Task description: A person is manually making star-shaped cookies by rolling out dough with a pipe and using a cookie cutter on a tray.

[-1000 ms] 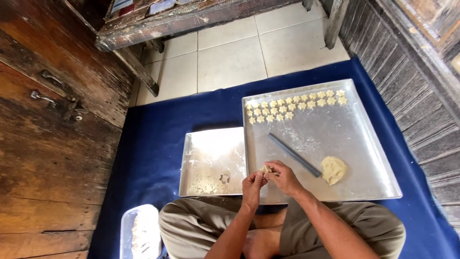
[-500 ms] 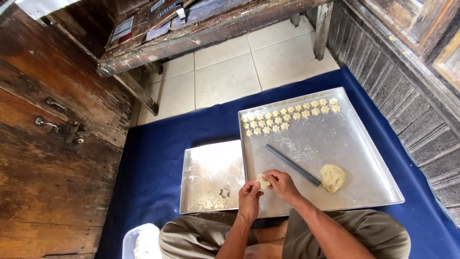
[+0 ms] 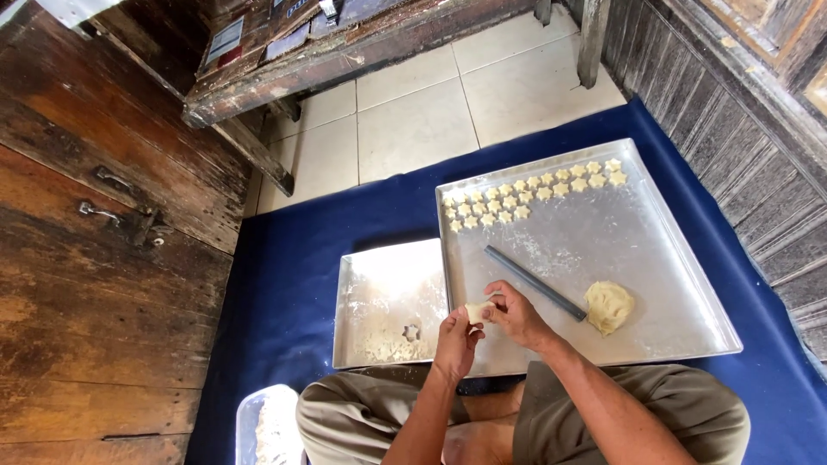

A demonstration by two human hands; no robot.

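My left hand [image 3: 454, 340] and my right hand [image 3: 515, 314] meet over the near edge of a large metal tray [image 3: 637, 250], both pinching a small piece of pale dough [image 3: 476, 311]. On that tray lie a dark rod [image 3: 534, 282], a lump of dough [image 3: 608, 306] to its right, and several small star-shaped dough pieces [image 3: 525, 196] in rows along the far edge. A smaller floured tray [image 3: 379, 293] lies to the left, partly under the large one, with a small star cutter [image 3: 411, 331] on it.
The trays rest on a blue cloth [image 3: 293, 284] over a tiled floor [image 3: 413, 120]. Wooden walls stand left and right, a wooden bench [image 3: 345, 60] at the back. A container [image 3: 267, 426] sits by my left knee.
The view has shifted a little lower over the trays. My hands stay together on the dough piece at the near edge of the large tray.
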